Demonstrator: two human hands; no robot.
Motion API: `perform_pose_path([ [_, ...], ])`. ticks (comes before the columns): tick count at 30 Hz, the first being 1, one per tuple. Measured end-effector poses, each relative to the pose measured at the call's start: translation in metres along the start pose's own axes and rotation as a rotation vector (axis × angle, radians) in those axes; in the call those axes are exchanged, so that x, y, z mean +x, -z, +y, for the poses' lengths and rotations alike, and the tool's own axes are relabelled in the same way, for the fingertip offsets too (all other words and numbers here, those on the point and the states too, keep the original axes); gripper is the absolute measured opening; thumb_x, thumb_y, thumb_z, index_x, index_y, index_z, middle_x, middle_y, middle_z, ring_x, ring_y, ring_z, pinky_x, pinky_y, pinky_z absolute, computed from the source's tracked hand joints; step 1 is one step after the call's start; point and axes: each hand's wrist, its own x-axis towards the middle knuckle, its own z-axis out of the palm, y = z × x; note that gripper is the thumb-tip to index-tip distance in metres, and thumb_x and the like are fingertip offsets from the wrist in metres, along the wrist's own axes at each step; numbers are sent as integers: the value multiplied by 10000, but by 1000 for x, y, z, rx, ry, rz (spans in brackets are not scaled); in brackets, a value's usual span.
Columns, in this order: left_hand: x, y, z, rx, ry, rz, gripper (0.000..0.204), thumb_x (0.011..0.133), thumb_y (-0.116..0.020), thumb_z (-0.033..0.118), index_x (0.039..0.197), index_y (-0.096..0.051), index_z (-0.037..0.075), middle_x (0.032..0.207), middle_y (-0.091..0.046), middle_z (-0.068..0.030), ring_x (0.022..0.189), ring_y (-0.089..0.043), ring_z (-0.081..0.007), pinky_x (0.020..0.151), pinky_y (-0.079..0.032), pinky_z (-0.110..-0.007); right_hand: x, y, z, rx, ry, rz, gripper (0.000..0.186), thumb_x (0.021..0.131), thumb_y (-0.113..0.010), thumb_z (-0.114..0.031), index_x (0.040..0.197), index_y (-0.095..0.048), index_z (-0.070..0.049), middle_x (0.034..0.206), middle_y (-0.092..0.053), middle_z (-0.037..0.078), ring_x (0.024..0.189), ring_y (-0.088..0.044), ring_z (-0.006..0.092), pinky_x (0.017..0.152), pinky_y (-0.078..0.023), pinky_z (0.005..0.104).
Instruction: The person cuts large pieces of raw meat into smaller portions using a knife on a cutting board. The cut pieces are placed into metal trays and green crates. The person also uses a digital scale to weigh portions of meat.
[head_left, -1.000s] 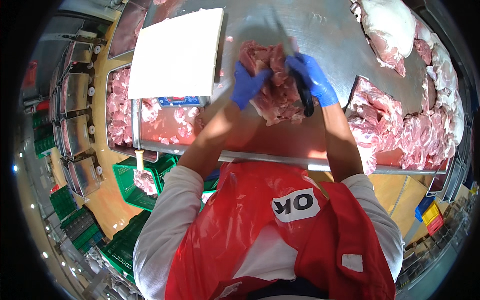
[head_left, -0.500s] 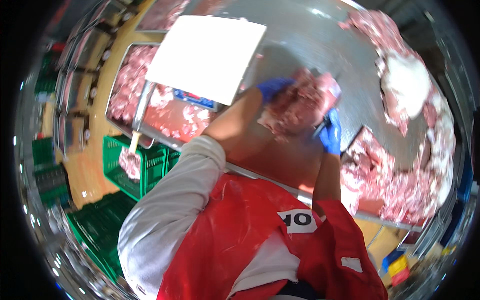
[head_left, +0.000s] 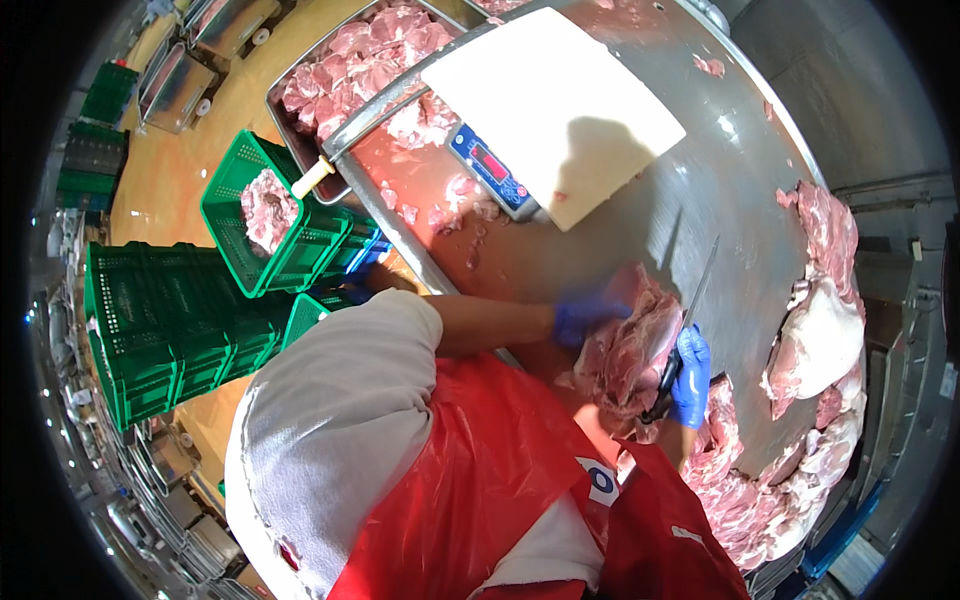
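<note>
My blue-gloved left hand (head_left: 588, 318) is at the left side of a large piece of raw meat (head_left: 632, 350) on the steel table, gripping it; motion smears the fingers. My right hand (head_left: 690, 375), also gloved in blue, is closed round the black handle of a knife (head_left: 701, 284) at the right side of the meat. The knife's thin blade points away from me, raised beyond the glove. More meat (head_left: 740, 500) lies just to the right of that hand.
A white board (head_left: 550, 100) and a blue scale (head_left: 490, 170) stand at the far left of the table (head_left: 755, 190). Meat cuts (head_left: 815, 340) line its right edge. Beyond the left edge are a meat-filled metal bin (head_left: 370, 55) and green crates (head_left: 170, 330).
My view has turned, so the board and scale appear farther right. The meat and both hands sit lower in the picture, and the knife blade now shows plainly, pointing away from me.
</note>
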Motion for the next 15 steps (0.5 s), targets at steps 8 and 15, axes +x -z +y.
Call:
perform_pose_path([
  [8,-41,-42,57,-266,-385,-218,545,966,-608,291,1428,-418,72,1401,-520,-113,1250,-535,-234,1101,-414,-401,18,-86,-179,-303,135,-10,274,896,-701,-120,1145,-660,-12,1056,-671,11,929,-604,117,906,-472,273],
  [15,-74,-24,172,-450,-783,-157,648,919,-628,313,1464,-339,114,1393,-494,-129,1287,-493,-280,1104,-404,-444,165,-242,-271,-511,15,-447,231,937,-661,-150,1127,-657,-19,1043,-686,7,943,-628,98,907,-491,271],
])
